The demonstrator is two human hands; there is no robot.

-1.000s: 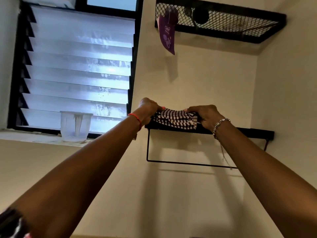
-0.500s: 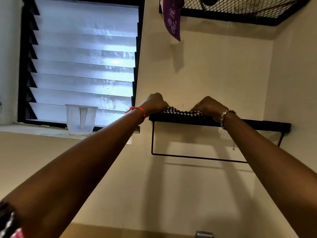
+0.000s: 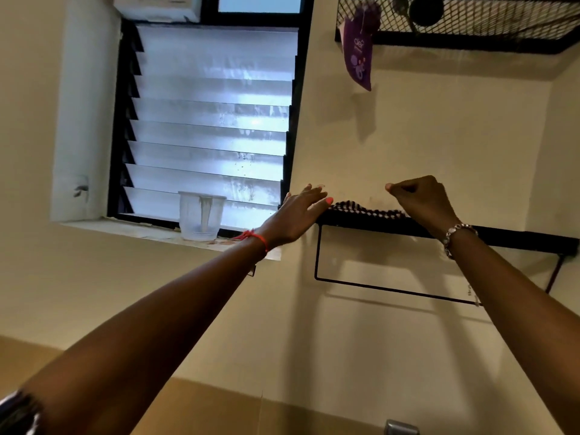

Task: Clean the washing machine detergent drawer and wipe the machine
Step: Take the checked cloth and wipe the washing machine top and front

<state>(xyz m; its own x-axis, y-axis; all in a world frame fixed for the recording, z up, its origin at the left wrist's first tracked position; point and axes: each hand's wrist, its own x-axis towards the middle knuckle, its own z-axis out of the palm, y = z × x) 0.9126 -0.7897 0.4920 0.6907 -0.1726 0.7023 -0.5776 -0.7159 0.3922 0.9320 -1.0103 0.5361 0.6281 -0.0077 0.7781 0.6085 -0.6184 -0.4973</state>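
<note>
A checked cloth [image 3: 364,208] lies folded on top of a black wall shelf [image 3: 508,237], only its edge showing above the shelf front. My left hand [image 3: 298,211] hovers at the shelf's left end with fingers spread and straight, holding nothing. My right hand [image 3: 420,199] is raised just right of the cloth with its fingers curled in, and nothing is seen in it. Neither the washing machine nor the detergent drawer is in view.
A thin black rail [image 3: 392,287] hangs under the shelf. A clear plastic cup [image 3: 201,218] stands on the window sill [image 3: 125,230] below the louvre window. Higher up, a purple pouch [image 3: 357,58] hangs from a black mesh shelf [image 3: 470,23].
Both hands held the checked cloth and set it down on the shelf. They have now let go and lifted off it, the left hand opening.
</note>
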